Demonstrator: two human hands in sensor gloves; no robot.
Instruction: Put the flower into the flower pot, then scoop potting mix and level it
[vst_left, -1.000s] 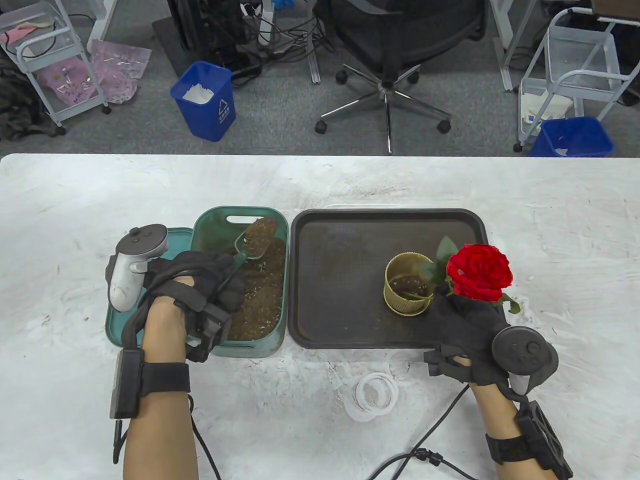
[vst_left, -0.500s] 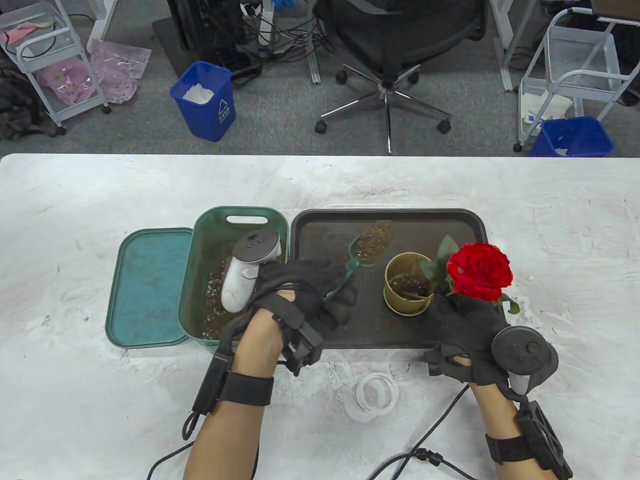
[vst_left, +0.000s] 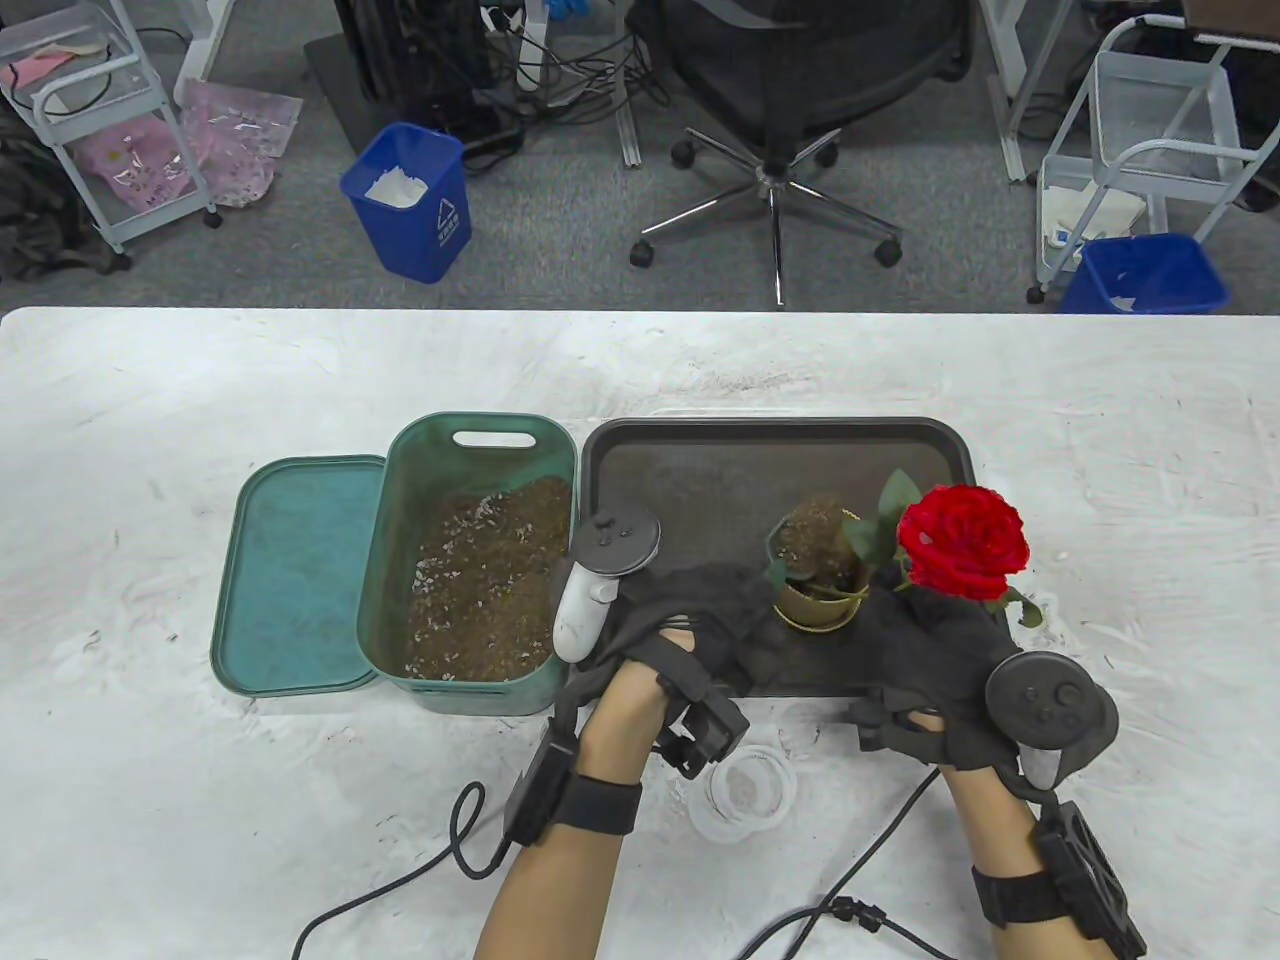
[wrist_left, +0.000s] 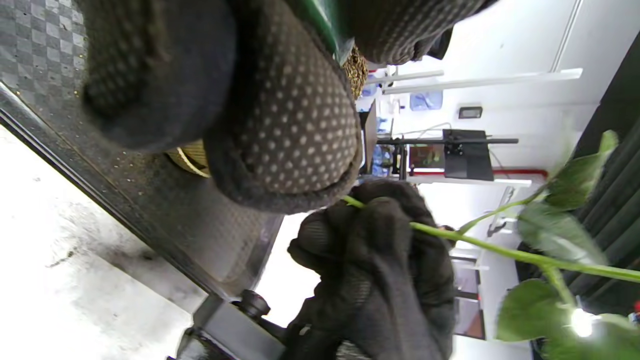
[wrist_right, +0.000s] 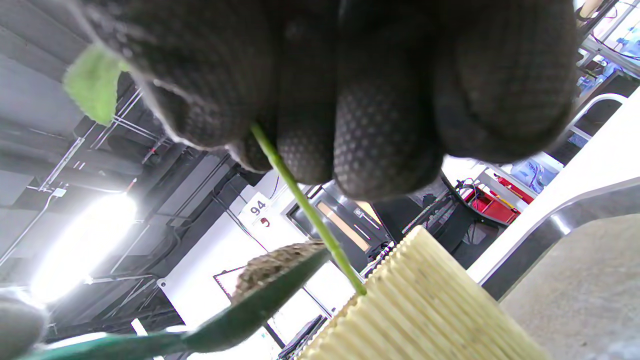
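Note:
A ribbed gold flower pot (vst_left: 822, 604) stands on the dark tray (vst_left: 700, 455). The red rose (vst_left: 962, 540) leans to the pot's right, its green stem (wrist_right: 305, 200) running down into the pot (wrist_right: 425, 310). My right hand (vst_left: 900, 615) pinches that stem just beside the rim. My left hand (vst_left: 735, 610) grips the handle of a green scoop (vst_left: 810, 535) heaped with potting mix, held right over the pot's mouth. From the right wrist view the loaded scoop (wrist_right: 250, 310) hangs just above the rim. The left wrist view shows my fingers (wrist_left: 280, 125) round the handle.
A green bin (vst_left: 470, 440) of potting mix (vst_left: 490, 580) sits left of the tray, its teal lid (vst_left: 295, 570) flat beside it. A clear round lid (vst_left: 745, 790) lies near the table's front edge. A cable (vst_left: 400, 890) trails from my left wrist.
My left hand has carried the loaded scoop rightward from the bin, across the tray, to above the pot. My right hand and the rose have stayed put.

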